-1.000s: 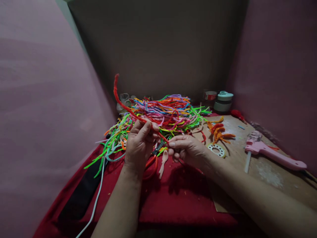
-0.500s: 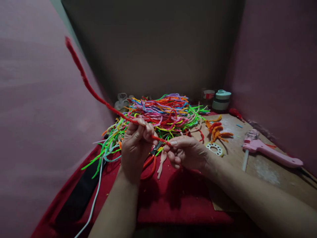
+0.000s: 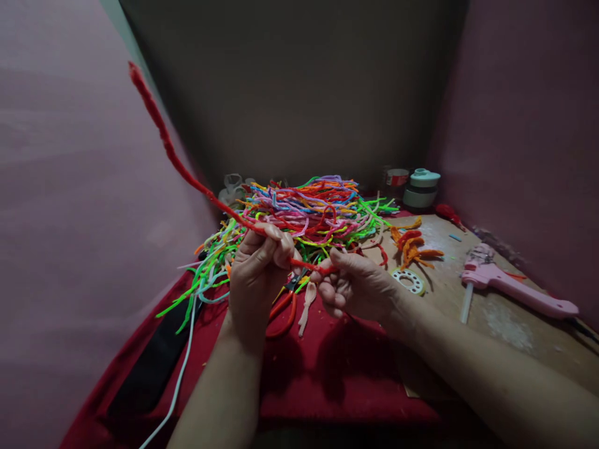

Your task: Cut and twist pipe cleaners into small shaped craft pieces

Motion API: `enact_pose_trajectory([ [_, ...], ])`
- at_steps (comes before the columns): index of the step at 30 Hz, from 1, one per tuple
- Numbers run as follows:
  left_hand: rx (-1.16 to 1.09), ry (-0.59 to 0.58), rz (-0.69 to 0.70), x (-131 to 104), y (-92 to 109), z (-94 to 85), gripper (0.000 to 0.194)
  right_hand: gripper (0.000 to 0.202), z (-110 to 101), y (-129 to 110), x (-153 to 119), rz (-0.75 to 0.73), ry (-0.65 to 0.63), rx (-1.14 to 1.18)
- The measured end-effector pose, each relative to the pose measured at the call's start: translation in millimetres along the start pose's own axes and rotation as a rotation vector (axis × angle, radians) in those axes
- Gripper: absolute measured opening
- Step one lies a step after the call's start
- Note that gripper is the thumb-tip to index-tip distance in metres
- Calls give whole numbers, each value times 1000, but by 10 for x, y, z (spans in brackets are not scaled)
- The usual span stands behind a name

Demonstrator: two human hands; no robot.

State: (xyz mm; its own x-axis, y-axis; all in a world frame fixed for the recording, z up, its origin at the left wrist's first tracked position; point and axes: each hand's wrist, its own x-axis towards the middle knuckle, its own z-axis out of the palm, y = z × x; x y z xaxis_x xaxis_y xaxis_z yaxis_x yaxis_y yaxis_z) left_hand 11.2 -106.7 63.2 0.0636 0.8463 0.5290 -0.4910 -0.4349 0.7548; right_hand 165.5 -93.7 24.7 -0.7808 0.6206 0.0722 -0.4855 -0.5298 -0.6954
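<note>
A long red pipe cleaner [image 3: 175, 161] runs from the upper left down into my hands. My left hand [image 3: 262, 262] pinches it near its lower part, and the free length curves up and away to the left. Just to the right, my right hand [image 3: 350, 280] holds the lower end between thumb and fingers, with a short red stretch bare between the two hands. Beneath them lie red-handled scissors [image 3: 285, 312], partly hidden by my left hand, and a pale pink twisted piece [image 3: 307, 308]. Behind is a heap of many-coloured pipe cleaners [image 3: 313, 209].
A pink glue gun [image 3: 510, 287] lies on a brown board [image 3: 496, 349] at right, near an orange and red bundle [image 3: 414, 246] and a white perforated ring [image 3: 408, 282]. A dark flat device [image 3: 147, 365] and white cable [image 3: 180, 380] lie left. A teal-lidded container [image 3: 422, 188] stands behind.
My right thumb has lifted and shifted slightly right on the pipe cleaner's lower end. The left hand keeps its grip; the free length bends slightly more upright.
</note>
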Motion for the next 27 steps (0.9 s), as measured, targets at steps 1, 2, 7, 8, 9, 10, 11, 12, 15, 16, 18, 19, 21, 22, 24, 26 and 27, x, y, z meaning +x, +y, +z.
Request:
enact_pose_trajectory([
  [1,1,2,1,2,2,-2,1,25,5,2,-2,5,-1,-17],
  [2,3,6,-2,2,4,-4,1,23,7,6,-2,2,-2,-33],
  [7,-11,21,-32,-15,4,1,2,14,-20,60,17,-24,26,-53],
  [8,-17,22,-38,-18,3,6,2,13,-26,70,23,-24,33,-50],
  [9,-26,25,-43,-18,3,12,2,13,-30,77,29,-21,39,-48],
  [10,-40,33,-50,-17,3,17,2,14,-32,82,34,-19,44,-49],
  [11,-58,44,-59,-12,2,21,3,14,-31,83,40,-19,51,-55],
  [12,-80,59,-69,-5,-1,24,3,15,-26,82,45,-26,61,-67],
  [15,-170,111,-115,20,-26,17,7,16,1,71,53,-89,125,-123],
  [16,-203,132,-135,28,-41,10,8,16,12,70,52,-122,148,-144],
  [18,-265,183,-192,41,-81,-10,9,13,30,72,44,-190,173,-194],
  [19,-290,207,-231,47,-103,-23,9,12,35,77,39,-223,174,-223],
  [21,-314,248,-320,62,-145,-56,8,10,34,89,28,-274,166,-278],
  [22,-299,264,-362,72,-157,-75,7,10,29,94,24,-291,165,-299],
  [24,-174,281,-431,92,-151,-115,6,9,13,96,23,-316,177,-331],
  [26,107,295,-458,95,-92,-158,9,9,-6,83,31,-334,208,-342],
  [27,293,303,-452,83,-45,-179,15,9,-13,71,36,-340,226,-342],
])
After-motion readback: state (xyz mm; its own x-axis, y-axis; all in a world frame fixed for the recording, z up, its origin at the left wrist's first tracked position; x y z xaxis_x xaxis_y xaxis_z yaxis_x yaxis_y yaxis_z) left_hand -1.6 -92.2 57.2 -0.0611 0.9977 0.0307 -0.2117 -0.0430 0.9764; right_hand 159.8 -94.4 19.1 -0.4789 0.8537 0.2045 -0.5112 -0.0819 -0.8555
